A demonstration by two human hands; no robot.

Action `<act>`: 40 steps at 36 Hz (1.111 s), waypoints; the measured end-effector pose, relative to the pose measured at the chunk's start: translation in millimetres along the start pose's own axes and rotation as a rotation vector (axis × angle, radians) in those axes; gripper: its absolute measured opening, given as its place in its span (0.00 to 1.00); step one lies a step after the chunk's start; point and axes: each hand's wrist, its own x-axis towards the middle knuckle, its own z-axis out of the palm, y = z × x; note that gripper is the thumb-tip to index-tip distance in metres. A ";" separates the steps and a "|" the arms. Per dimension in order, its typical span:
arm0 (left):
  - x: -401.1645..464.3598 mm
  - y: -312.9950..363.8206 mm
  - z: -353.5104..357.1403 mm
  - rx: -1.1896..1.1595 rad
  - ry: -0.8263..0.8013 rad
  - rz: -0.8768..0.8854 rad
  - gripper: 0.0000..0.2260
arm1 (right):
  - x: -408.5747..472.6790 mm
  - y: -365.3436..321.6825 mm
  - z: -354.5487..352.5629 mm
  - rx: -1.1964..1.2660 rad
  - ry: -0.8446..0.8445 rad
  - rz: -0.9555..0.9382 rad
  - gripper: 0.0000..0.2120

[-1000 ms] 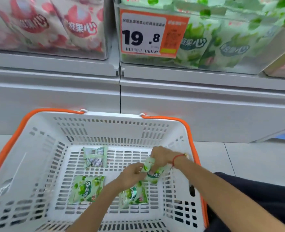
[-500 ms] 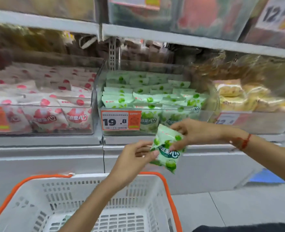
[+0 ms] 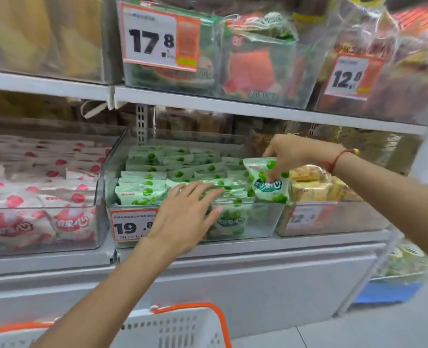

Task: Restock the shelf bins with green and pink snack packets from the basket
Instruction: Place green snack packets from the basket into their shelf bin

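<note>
My right hand (image 3: 289, 153) pinches a green snack packet (image 3: 268, 183) by its top and holds it over the right end of the clear bin of green packets (image 3: 263, 219). My left hand (image 3: 186, 217) lies flat with straight fingers over the bin's front edge, touching the green packets (image 3: 157, 177) stacked inside. A clear bin of pink packets (image 3: 44, 204) stands to the left on the same shelf. The white basket with an orange rim (image 3: 180, 327) shows at the bottom edge; its contents are out of sight.
A 19.8 price tag (image 3: 130, 226) is on the green bin's front. A bin of yellow snacks (image 3: 318, 187) sits to the right. The shelf above (image 3: 233, 106) carries bins tagged 17.8 and 12.8 and limits headroom over the bins.
Both hands rose from the basket to the shelf. The left hand released the green packet and now lies flat on the bin; the right carried the packet over the bin's right end.
</note>
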 end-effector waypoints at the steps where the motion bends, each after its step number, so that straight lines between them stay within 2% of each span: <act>1: 0.1 0.0 0.3 0.001 0.002 0.001 0.32 | 7.3 -4.1 1.3 -0.028 -0.033 -0.015 0.14; 8: 1.0 -3.1 1.5 -0.039 -0.033 0.005 0.32 | 30.7 -11.2 17.4 -0.086 0.009 -0.138 0.19; 11: 0.9 -2.3 1.9 -0.046 -0.040 0.001 0.26 | 21.9 -1.7 33.7 -0.031 0.059 -0.159 0.16; 13: 0.1 -2.3 1.9 -0.039 -0.034 0.000 0.29 | 11.7 4.8 45.2 -0.003 0.063 -0.145 0.14; 15: -0.6 -2.2 1.4 -0.031 -0.035 0.002 0.32 | 4.6 7.2 56.1 -0.012 0.049 -0.148 0.14; 19: 0.9 -2.1 0.7 -0.054 -0.054 -0.002 0.24 | 3.7 4.8 47.2 -0.044 -0.016 -0.156 0.10; 23: 1.7 -3.4 -0.9 -0.065 -0.075 0.003 0.23 | 3.0 7.7 29.3 0.083 -0.034 -0.122 0.10; 26: 1.9 -3.8 -0.9 -0.070 -0.075 0.005 0.23 | 2.4 -0.3 44.9 0.010 -0.066 -0.139 0.04; 27: 2.3 -3.9 -0.8 -0.070 -0.072 0.005 0.23 | 3.5 -2.8 52.6 0.005 -0.074 -0.158 0.05; 29: 2.9 -3.7 -0.3 -0.071 -0.066 0.006 0.23 | 5.6 -5.5 60.9 0.024 -0.080 -0.172 0.13; 31: 2.8 -3.9 -0.2 -0.075 -0.062 0.010 0.22 | 3.2 -4.7 60.1 0.032 -0.050 -0.156 0.07; 34: 1.9 -4.3 -1.9 -0.071 -0.061 0.017 0.23 | -3.3 0.6 47.3 0.101 -0.011 -0.100 0.16; 36: 0.3 -4.4 -4.4 -0.102 -0.049 0.030 0.23 | -13.8 1.8 33.4 0.215 0.012 -0.103 0.19; 38: -3.6 -4.2 -8.1 -0.181 0.010 0.045 0.23 | -27.3 0.0 21.0 0.309 0.096 -0.120 0.17; 40: -13.4 -3.8 -11.8 -0.234 0.144 0.072 0.22 | -43.3 -10.3 16.1 0.433 0.192 -0.181 0.14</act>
